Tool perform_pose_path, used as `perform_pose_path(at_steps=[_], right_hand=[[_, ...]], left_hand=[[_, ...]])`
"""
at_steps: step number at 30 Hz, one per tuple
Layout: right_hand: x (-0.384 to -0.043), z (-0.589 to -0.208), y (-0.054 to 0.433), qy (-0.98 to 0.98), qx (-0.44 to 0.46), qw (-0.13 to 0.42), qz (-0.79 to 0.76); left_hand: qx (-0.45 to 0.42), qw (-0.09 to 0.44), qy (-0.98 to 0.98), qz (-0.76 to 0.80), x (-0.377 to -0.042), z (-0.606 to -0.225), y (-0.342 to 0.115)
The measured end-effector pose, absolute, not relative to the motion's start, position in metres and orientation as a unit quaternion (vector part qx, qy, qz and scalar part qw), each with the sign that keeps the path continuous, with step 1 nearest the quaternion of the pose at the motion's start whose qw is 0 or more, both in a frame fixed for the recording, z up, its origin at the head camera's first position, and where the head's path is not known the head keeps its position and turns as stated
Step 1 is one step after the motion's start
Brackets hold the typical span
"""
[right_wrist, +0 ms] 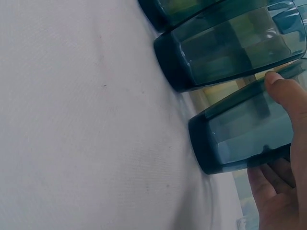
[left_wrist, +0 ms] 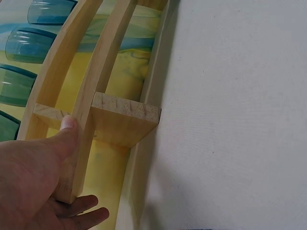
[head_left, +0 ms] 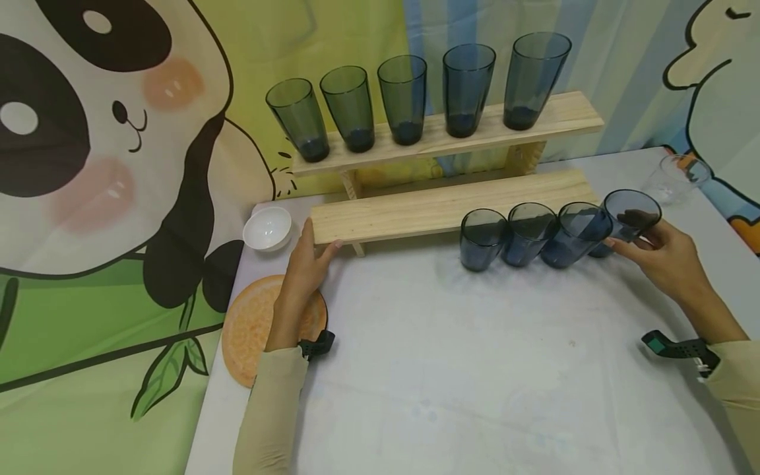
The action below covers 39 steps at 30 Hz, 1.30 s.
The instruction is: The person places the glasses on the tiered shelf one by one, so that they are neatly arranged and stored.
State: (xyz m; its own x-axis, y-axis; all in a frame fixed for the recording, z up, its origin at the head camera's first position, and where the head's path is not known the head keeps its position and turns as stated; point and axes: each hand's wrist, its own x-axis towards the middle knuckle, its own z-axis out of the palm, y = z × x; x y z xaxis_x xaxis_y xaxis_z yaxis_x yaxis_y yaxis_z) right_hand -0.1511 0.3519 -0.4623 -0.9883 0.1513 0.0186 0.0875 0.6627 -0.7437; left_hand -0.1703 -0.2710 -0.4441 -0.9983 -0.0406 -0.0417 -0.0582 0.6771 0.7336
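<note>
My left hand (head_left: pixel 303 267) grips the left end of the lower board of a two-tier wooden shelf (head_left: pixel 404 206). In the left wrist view its thumb (left_wrist: pixel 68 132) lies on the board's front and the fingers reach beneath. On the right, my right hand (head_left: pixel 667 260) holds a blue-tinted drinking glass (head_left: pixel 631 221), thumb on one side and fingers on the other. That glass stands upright at the right end of a row, beside a second glass (head_left: pixel 576 236) and two more to its left. In the right wrist view, the held glass (right_wrist: pixel 244 132) has its base at the white cloth.
Several tinted glasses (head_left: pixel 404 99) stand along the upper board. A white bowl (head_left: pixel 268 229) and a round orange-brown board (head_left: pixel 249 330) lie at the left edge of the table (head_left: pixel 451 369). A clear glass vessel (head_left: pixel 673 178) stands at the back right.
</note>
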Motion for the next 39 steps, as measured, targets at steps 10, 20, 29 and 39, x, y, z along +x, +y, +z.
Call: perform_pose_path(at_steps=[10,20,29,39], right_hand=[[-0.151,-0.458,0.348,-0.916,-0.071,0.046,0.393],[-0.152,-0.428,0.364,-0.906,-0.094,0.127,0.393],[-0.166,-0.39,0.366,-0.87,-0.014,0.2,0.451],[-0.179,-0.353,0.329,-0.907,-0.047,0.153,0.388]], left_hand=[[-0.025,0.012,0.916,0.401,-0.169,-0.445,-0.272],[-0.028,0.01,0.916,0.4,-0.17,-0.445,-0.271],[-0.034,0.014,0.918,0.395,-0.17,-0.444,-0.271],[-0.038,0.019,0.92,0.39,-0.17,-0.444,-0.27]])
